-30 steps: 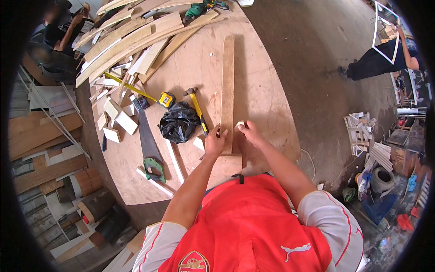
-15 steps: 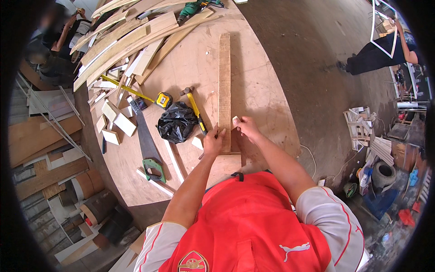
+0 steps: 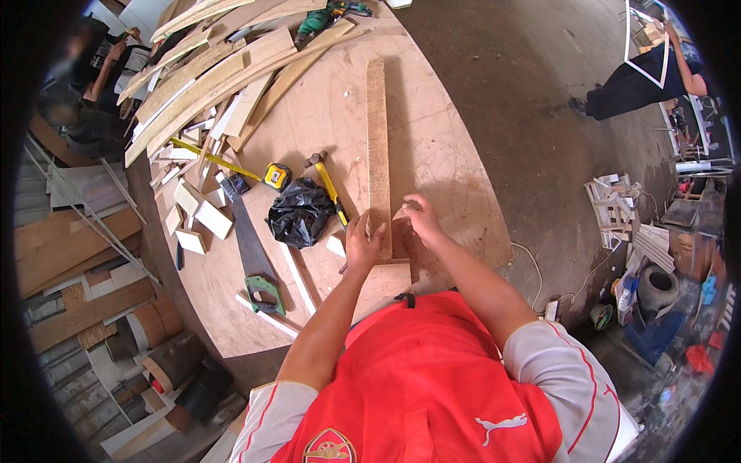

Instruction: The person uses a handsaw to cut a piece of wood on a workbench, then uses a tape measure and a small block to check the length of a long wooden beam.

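Note:
A long, narrow wooden board (image 3: pixel 377 139) stretches away from me across the plywood table (image 3: pixel 444 185). Its near end rests by a short, pale wooden piece (image 3: pixel 394 272). My left hand (image 3: pixel 364 245) grips the board's left side near that end, fingers over its edge. On the opposite side, my right hand (image 3: pixel 423 219) is closed with bent fingers on a small wooden piece (image 3: pixel 400 214), which sits beside the board and is partly hidden. Left of my left hand lies a hammer (image 3: pixel 332 185) with a yellow and black handle, beside a black plastic bag (image 3: pixel 299 212).
A yellow tape measure (image 3: pixel 276 176), a green-handled handsaw (image 3: pixel 264 295) and wood offcuts (image 3: pixel 202 208) lie to the left. Stacked planks (image 3: pixel 224 77) cover the far left, near a green power tool (image 3: pixel 312 23). A person (image 3: pixel 641 81) holds a white frame at far right.
My right hand has turned and brought the small wooden piece against the board's right side. My left fingers have straightened along the board's left edge. The view has shifted slightly.

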Available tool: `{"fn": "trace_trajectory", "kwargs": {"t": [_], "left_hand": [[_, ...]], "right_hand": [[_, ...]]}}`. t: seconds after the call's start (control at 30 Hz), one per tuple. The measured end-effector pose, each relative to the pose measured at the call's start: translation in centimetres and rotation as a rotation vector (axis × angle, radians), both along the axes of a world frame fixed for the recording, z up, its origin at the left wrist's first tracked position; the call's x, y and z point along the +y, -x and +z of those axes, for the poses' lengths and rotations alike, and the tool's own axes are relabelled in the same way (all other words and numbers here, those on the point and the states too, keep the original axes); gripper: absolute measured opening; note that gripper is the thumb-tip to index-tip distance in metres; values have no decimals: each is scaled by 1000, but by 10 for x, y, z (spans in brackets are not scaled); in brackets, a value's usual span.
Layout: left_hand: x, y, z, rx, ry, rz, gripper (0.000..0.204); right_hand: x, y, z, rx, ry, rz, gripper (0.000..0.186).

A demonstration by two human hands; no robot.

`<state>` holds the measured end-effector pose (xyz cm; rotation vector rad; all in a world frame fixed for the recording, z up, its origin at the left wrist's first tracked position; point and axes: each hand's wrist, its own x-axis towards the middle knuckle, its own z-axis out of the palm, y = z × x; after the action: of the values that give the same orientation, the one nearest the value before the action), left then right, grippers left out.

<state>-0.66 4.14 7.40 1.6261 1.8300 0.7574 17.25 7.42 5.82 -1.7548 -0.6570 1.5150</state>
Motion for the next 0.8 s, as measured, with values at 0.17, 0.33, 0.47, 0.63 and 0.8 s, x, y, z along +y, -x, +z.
{"fn": "trace_trajectory", "kwargs": {"t": [0.17, 0.33, 0.47, 0.63, 0.8], "left_hand": [[6, -13, 26, 147, -240, -186, 38], [13, -17, 12, 47, -28, -178, 24], [18, -17, 9, 18, 51, -76, 25], [18, -17, 7, 152, -131, 51, 51], [20, -26, 9, 179, 393, 2, 89]], "right_hand": [[-7, -7, 18, 152, 77, 26, 25], [-13, -8, 30, 292, 127, -12, 28], [-22, -13, 25, 212, -56, 89, 30], [-20, -21, 6, 42, 97, 11, 32], [-24, -18, -20, -25, 46, -5, 33]]}}
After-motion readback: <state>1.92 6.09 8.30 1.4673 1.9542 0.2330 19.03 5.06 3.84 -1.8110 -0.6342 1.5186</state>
